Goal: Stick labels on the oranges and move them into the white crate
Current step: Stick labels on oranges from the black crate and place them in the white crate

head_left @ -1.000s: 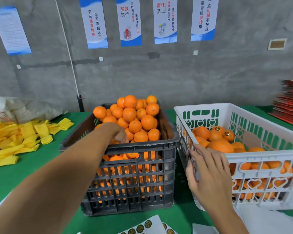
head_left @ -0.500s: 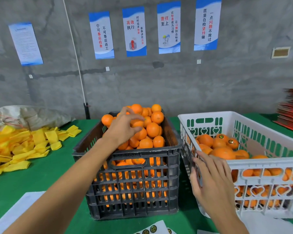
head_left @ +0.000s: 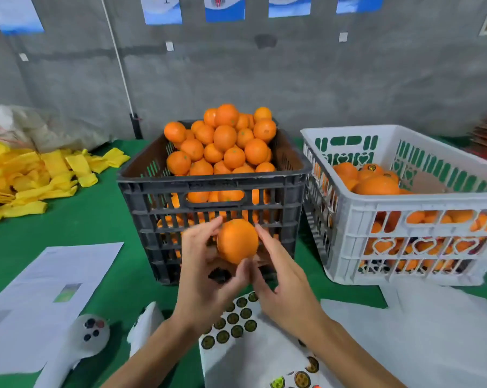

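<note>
Both hands meet at lower centre: left hand (head_left: 206, 271) fingers curl around one orange (head_left: 237, 241); right hand (head_left: 283, 278) fingers, straight and apart, touch it above the label sheet (head_left: 236, 326).

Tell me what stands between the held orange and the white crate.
Nothing visible does. The orange is held by the left hand in front of the black crate, with the right hand touching it. The white crate sits to the right, its top open; only its near rim has to be cleared.
</note>
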